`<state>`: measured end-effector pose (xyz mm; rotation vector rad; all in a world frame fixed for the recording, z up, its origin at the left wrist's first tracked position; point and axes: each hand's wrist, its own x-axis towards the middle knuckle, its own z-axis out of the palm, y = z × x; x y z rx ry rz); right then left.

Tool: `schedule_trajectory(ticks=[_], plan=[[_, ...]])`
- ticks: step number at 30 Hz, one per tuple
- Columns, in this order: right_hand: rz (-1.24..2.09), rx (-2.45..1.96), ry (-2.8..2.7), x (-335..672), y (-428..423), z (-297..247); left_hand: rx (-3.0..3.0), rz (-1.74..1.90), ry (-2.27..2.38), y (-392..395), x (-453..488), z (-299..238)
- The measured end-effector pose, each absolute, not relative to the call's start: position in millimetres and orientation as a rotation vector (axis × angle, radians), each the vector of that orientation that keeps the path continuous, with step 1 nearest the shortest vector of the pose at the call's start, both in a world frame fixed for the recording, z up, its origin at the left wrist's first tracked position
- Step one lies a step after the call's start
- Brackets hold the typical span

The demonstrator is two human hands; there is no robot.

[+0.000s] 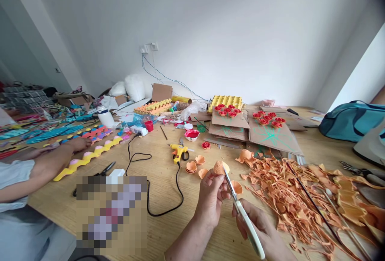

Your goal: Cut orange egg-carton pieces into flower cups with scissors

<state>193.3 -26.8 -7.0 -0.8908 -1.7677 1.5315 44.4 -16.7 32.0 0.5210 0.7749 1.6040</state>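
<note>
Between its thumb and fingers, my left hand [212, 192] pinches an orange egg-carton cup [219, 167]. My right hand [255, 223] grips white-handled scissors [249, 227], whose blades meet the cup's edge; whether they are fully closed is hard to see. Just left of the cup lie trimmed, petal-edged orange cups [200, 159], a few of them stacked. Another orange cup [237, 187] sits partly behind the scissors. To the right spreads a heap of orange carton scraps [279, 188].
A yellow glue gun [179, 152] with a black cord lies left of the cups. Red paint fills a small dish [191, 134]. Red flowers [266, 118] rest on cardboard sheets [272, 136]. At left, another person's arm [45, 168] reaches over a yellow carton strip [90, 156]. Black scissors [104, 171] lie nearby.
</note>
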Motion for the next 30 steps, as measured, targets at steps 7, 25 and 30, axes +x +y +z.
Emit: schedule_trajectory(ticks=[7,25,30], plan=[[1.564,-0.889,-1.753,194.0,-27.3,-5.8,0.542,1.616,0.786,-15.5,43.5,31.2],[1.480,-0.863,-1.768,188.8,-27.0,-13.8,0.559,1.597,0.840,-18.3,49.1,34.9],[1.405,-0.882,-1.790,185.8,-29.5,-13.1,0.598,1.628,0.945,-20.2,52.8,39.0]])
